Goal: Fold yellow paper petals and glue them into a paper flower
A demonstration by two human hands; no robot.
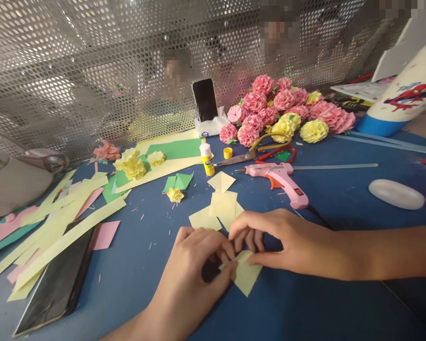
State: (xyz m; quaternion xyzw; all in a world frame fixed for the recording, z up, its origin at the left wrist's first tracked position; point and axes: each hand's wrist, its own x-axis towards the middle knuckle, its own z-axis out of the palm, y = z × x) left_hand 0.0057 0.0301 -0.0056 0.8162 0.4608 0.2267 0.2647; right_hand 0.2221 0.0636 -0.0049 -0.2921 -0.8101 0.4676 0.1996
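Note:
A small pale yellow paper square point(247, 279) lies on the blue table, its near corner pointing toward me. My left hand point(199, 265) pinches its left side between thumb and fingers. From the right, my right hand point(270, 234) holds the far right part, thumb on the paper and fingers curled over the far edge. Just beyond my fingers lie several loose yellow paper squares point(223, 203), partly overlapping. Farther off stand a glue stick point(208, 161) without its cap and the yellow cap point(227, 153). A pink glue gun point(282, 177) rests on its side to the right.
Scissors point(248, 155) lie behind the glue gun, before a heap of pink and yellow paper flowers point(266, 111). Paper strips point(71, 241) cover a dark tablet point(57, 279) at left. A phone point(205, 99) leans near the perforated metal wall point(92, 71). A white oval object point(396, 194) sits right.

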